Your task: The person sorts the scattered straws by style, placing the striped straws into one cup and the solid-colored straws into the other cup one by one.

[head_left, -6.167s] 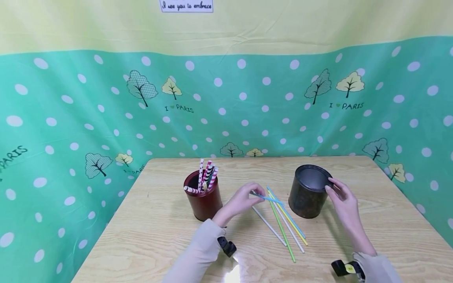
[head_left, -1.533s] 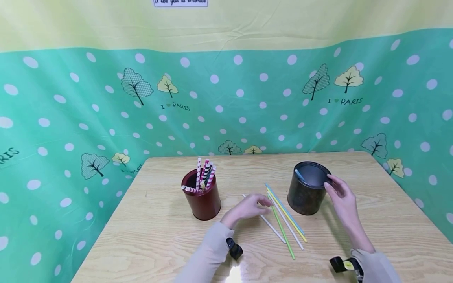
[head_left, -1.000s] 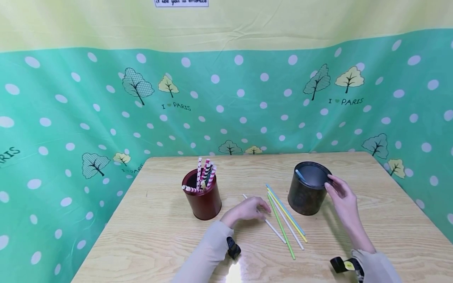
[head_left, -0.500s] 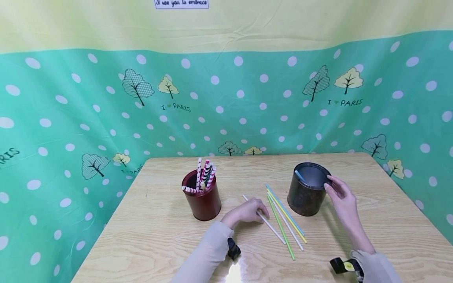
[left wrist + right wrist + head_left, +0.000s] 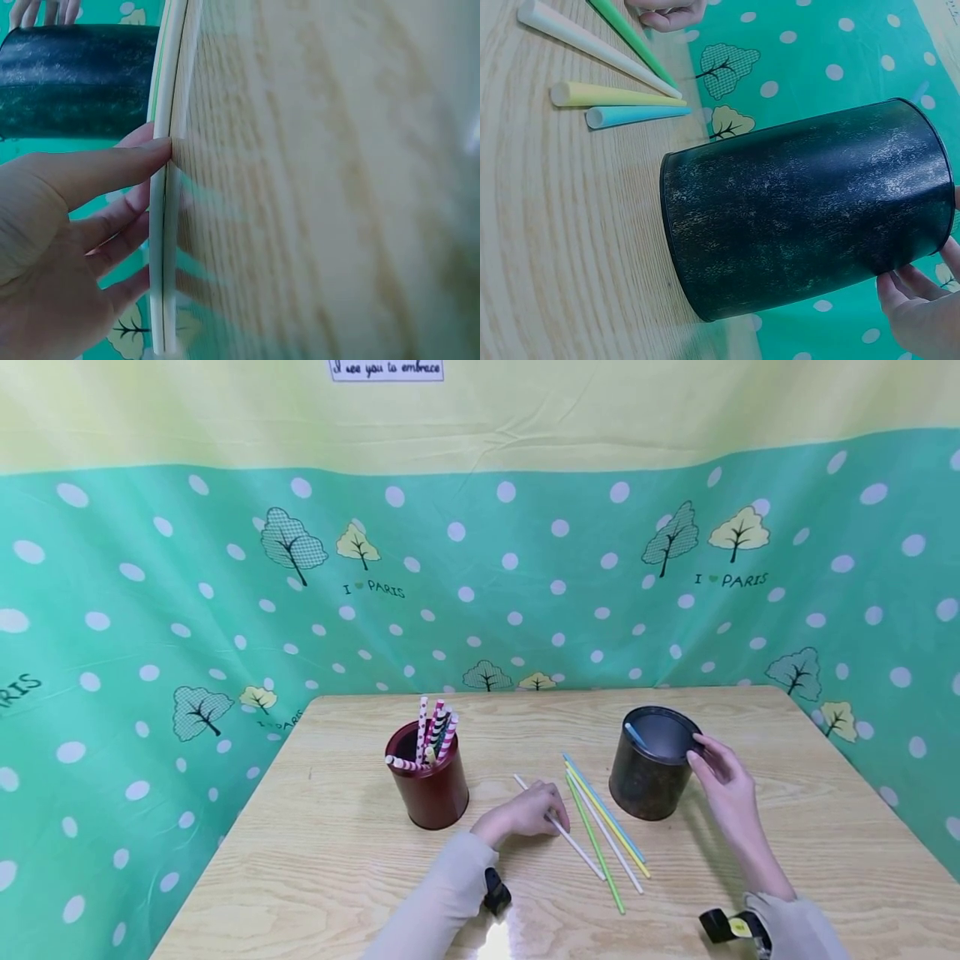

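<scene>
My left hand is down at the table, thumb and fingertips pinching a white straw. In the left wrist view this straw runs lengthwise past the fingertips. To its right lie a green straw, a second white straw, a yellow straw and a blue straw. My right hand holds the upper edge of an upright black tin. The end of another blue straw shows inside the tin's mouth.
A dark red tin stands on the left, holding several patterned paper straws. All of it rests on a light wooden table. Behind the table hangs a green and yellow cloth with dots and trees.
The blue straw that my left hand held earlier is now in the black tin. My left hand has since lowered onto the white straw and pinched it. My right hand stays on the tin.
</scene>
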The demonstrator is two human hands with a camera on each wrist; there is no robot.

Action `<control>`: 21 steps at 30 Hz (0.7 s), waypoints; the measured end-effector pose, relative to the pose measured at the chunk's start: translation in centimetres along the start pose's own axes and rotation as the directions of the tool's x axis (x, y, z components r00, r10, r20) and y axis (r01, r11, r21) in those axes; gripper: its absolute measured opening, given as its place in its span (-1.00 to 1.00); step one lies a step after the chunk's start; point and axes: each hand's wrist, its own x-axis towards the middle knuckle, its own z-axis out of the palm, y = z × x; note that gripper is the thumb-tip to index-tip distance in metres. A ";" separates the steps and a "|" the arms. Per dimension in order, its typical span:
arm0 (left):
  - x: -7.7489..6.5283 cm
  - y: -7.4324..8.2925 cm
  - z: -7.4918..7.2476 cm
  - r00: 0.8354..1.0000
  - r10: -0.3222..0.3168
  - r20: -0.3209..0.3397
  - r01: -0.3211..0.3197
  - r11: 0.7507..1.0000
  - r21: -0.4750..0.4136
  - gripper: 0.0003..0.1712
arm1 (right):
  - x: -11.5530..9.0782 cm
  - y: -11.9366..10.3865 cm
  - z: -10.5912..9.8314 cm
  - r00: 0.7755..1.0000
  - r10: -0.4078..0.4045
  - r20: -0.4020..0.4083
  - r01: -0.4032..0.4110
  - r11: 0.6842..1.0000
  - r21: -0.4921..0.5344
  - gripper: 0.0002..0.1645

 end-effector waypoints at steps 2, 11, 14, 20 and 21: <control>0.0 0.1 0.0 1.000 -0.001 0.001 0.001 1.000 0.003 -0.87 | 0.0 0.0 0.0 1.000 0.001 -0.001 -0.001 1.000 -0.002 -0.49; 0.0 0.1 0.3 1.000 -0.021 -0.006 0.021 0.997 0.068 -0.90 | 0.2 -0.2 0.0 1.000 0.004 0.003 -0.004 1.000 0.023 -0.49; 0.0 0.2 0.3 1.000 -0.021 -0.014 0.022 0.996 0.088 -0.90 | 0.1 -0.2 0.0 1.000 0.008 0.004 -0.008 1.000 0.023 -0.49; 0.0 0.4 0.5 1.000 -0.013 -0.018 0.015 0.990 0.140 -0.89 | -0.1 0.2 -0.1 1.000 0.019 0.008 -0.019 1.000 -0.009 -0.47; 0.0 0.4 0.5 1.000 -0.011 -0.018 0.013 0.989 0.148 -0.88 | -0.1 0.2 -0.1 1.000 0.019 0.008 -0.019 1.000 -0.016 -0.47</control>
